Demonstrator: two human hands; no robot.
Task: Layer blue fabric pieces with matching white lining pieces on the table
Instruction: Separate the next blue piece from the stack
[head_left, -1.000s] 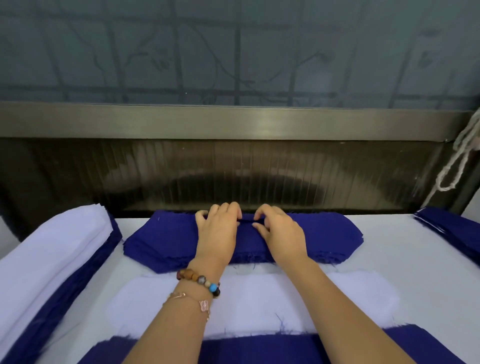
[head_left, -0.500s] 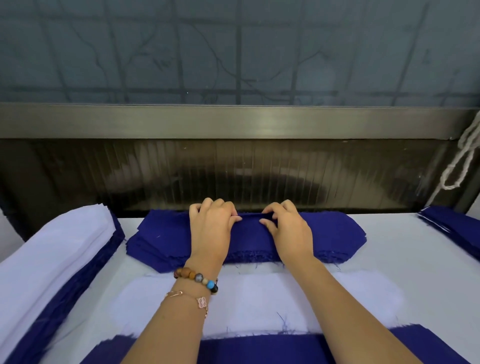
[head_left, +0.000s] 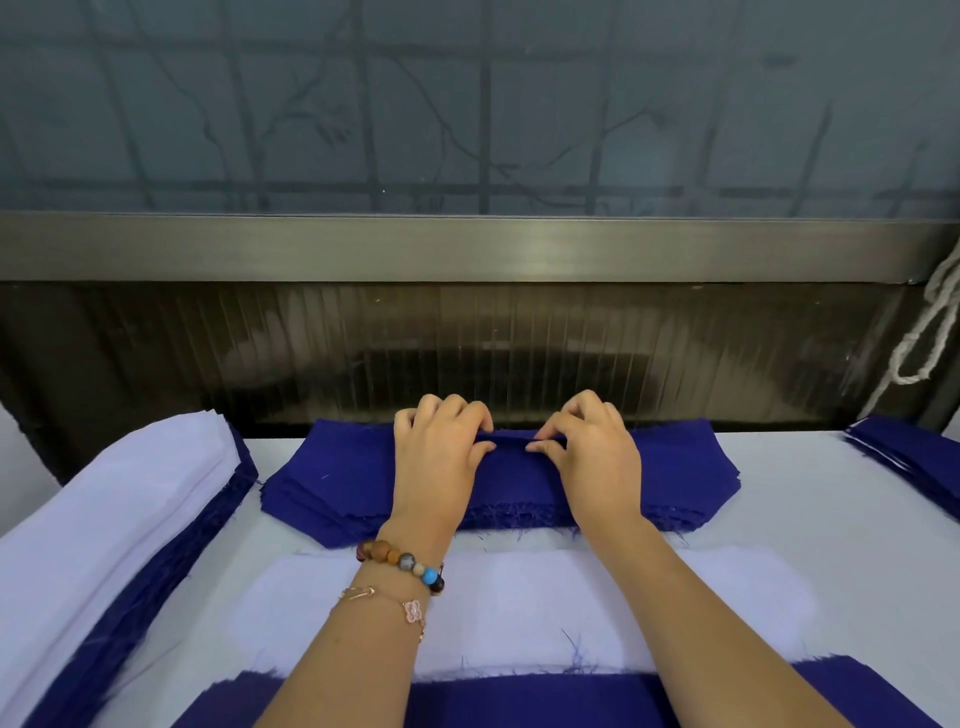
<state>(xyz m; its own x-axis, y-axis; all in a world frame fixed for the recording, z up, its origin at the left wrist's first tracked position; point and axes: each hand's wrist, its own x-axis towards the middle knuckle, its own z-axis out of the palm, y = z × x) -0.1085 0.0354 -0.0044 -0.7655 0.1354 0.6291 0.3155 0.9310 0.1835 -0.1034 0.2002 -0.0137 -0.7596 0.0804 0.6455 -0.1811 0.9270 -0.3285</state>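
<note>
Blue cloth pieces sit in a stack (head_left: 322, 483) at the middle of the frame, against the far edge of the table (head_left: 831, 535). Both hands rest on top of it, close together near its far side. The left hand (head_left: 436, 462) and the right hand (head_left: 592, 457) each have their fingers curled, and thumb and fingertips pinch up a small ridge of the top blue layer that runs between them. Below the stack, under the forearms, a white lining piece (head_left: 519, 608) lies flat. A single blue piece (head_left: 519, 701) meets its near edge at the bottom of the frame. At the left, a white pile (head_left: 104, 519) rests on more blue cloth. Another blue pile (head_left: 914, 457) lies at the far right. A beaded bracelet (head_left: 402, 564) circles the left wrist.
</note>
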